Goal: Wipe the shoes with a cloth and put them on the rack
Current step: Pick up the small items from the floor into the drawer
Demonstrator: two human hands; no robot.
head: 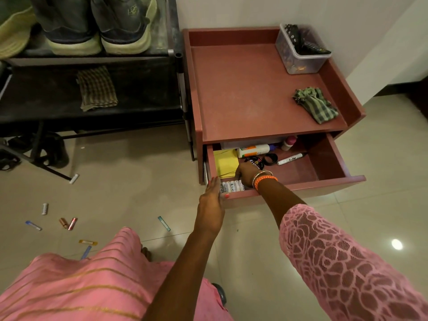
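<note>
A pair of grey shoes [97,31] with pale soles stands on the top shelf of the black rack [92,60]. A checked cloth [97,89] lies flat on the rack's lower shelf. A second, crumpled green checked cloth [316,105] sits on top of the red-brown cabinet [243,89]. My left hand [212,205] rests with straight fingers on the front left corner of the open drawer [324,181]. My right hand [246,174] reaches into the drawer, fingertips bent down onto a row of white batteries [231,186]. Whether it pinches one is hidden.
The drawer also holds yellow paper [225,164], a glue bottle [253,150] and a marker [290,158]. A clear plastic box [301,52] stands at the cabinet's back right. Several loose batteries [67,223] lie on the tiled floor at left. Dark sandals [51,149] sit under the rack.
</note>
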